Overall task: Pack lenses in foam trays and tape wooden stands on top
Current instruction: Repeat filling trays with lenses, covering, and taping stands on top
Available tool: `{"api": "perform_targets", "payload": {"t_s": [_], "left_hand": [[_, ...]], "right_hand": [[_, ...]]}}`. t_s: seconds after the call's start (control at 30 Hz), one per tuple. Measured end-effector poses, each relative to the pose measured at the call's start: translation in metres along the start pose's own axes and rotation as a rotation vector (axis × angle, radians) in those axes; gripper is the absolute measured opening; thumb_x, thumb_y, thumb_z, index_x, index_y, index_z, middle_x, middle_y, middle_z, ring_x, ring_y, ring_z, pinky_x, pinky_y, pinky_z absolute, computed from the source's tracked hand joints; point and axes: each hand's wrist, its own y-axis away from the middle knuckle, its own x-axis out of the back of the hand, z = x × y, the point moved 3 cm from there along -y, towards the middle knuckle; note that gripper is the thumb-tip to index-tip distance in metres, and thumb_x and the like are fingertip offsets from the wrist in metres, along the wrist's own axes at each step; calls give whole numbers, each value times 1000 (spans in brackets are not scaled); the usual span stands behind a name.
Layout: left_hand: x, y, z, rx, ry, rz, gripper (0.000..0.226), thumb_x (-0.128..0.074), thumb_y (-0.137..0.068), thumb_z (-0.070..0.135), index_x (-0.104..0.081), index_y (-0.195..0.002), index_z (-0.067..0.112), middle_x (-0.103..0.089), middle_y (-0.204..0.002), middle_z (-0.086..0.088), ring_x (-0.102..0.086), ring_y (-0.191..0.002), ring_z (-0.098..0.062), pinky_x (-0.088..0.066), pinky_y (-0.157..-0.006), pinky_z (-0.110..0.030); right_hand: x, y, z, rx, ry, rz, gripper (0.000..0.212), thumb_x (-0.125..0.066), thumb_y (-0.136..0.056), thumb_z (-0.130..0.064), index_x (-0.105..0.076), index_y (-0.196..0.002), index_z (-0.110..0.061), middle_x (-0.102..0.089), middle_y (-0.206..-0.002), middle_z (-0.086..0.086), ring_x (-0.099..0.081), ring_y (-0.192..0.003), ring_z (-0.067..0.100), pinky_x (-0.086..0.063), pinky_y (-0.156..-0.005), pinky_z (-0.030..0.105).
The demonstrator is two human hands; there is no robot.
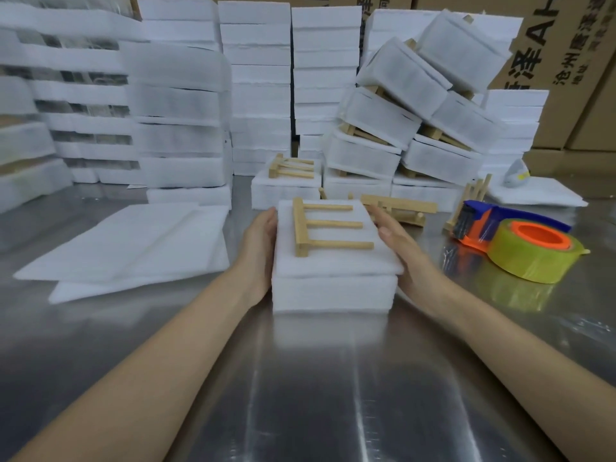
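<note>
Both flat, left hand (pixel 261 241), right hand (pixel 396 251) flank foam tray (pixel 333 291), wooden stand (pixel 320 228) prongs rightward

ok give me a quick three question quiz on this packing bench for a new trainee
1. True or false: the right hand is holding the tape dispenser.
2. How many prongs has the wooden stand lying on the foam tray? A two, B three, C five.
3. Fill in: the left hand and the right hand lie flat against the tray's opposite ____.

Key: 1 false, it sits on the metal table, to the right of the tray. 2 B. 3 sides.
</note>
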Motion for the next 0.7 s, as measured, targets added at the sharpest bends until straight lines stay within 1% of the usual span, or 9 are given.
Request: {"api": "perform_targets", "payload": {"t_s": [0.07, 0.13, 0.17, 0.23, 0.3, 0.37, 0.5, 0.63, 0.7], "left_hand": [[-1, 2, 0, 18, -20, 4, 41, -44, -95, 46, -79, -94, 23, -75, -103, -5, -72, -94, -22, -57, -78, -33], [-1, 5, 0, 47, -46, 46, 38, -51, -93, 46, -72, -109, 19, -75, -102, -7, -71, -95, -25, -52, -92, -39], [-1, 5, -2, 57, -52, 60, 38, -52, -92, 45, -69, -114, 18, -74, -102, -8, -70, -96, -26, -50, -95, -40], [0, 3, -3, 59, -49, 63, 38, -51, -95, 39, -63, -125, 19, -73, -108, -6, -68, -101, -26, -48, -99, -40], [0, 1, -3, 28, -30, 56, 34, -47, -98, 29, -59, -129, 22, -73, -106, -2, -68, -100, -23, -49, -96, -39], [0, 1, -3, 0, -18, 39, 32, -44, -100, 23, -58, -129, 24, -72, -109, -1, -67, -103, -22, -49, -97, -41], [-1, 0, -3, -17, -17, 3, 35, -43, -101, 21, -54, -134, 25, -69, -118, -3, -66, -106, -23, -48, -99, -42], [1, -2, -4, -28, -21, 6, 27, -44, -100, 22, -61, -120, 26, -73, -102, 0, -70, -92, -19, -53, -89, -38], [2, -2, -5, -5, -14, 23, 24, -46, -99, 27, -63, -115, 26, -75, -93, 2, -72, -83, -17, -54, -79, -35]], "right_hand": [[-3, 1, 2, -7, 44, -33, 65, -58, -69, -65, -43, -132, -58, -26, -154, -22, -22, -144, 6, -14, -120, 46], [-7, 1, 3, -8, 114, -38, 59, -58, -72, -63, -43, -129, -62, -19, -156, -24, -13, -145, 3, -10, -119, 41], [-7, 1, 4, -12, 120, -32, 57, -59, -74, -58, -43, -129, -61, -17, -156, -24, -12, -145, 3, -11, -119, 39], [-7, 1, 5, -32, 86, -20, 55, -60, -76, -47, -46, -128, -59, -17, -157, -23, -17, -145, 7, -16, -120, 43], [-6, 1, 5, -43, 58, -18, 55, -61, -76, -41, -48, -127, -57, -17, -157, -21, -20, -145, 9, -19, -119, 46], [-7, 1, 5, -35, 74, -20, 54, -62, -79, -38, -47, -127, -56, -14, -157, -22, -17, -145, 8, -19, -119, 46], [-5, -1, 6, -50, 97, 6, 52, -59, -76, -41, -51, -126, -53, -14, -156, -24, -16, -144, 4, -18, -119, 44], [-5, -3, 5, -64, 121, -22, 47, -58, -78, -44, -52, -123, -58, -17, -156, -24, -19, -144, 6, -19, -119, 42], [-1, -11, 4, -69, 193, 22, 38, -55, -89, -39, -53, -125, -52, -25, -155, -17, -25, -142, 6, -21, -117, 35]]}}
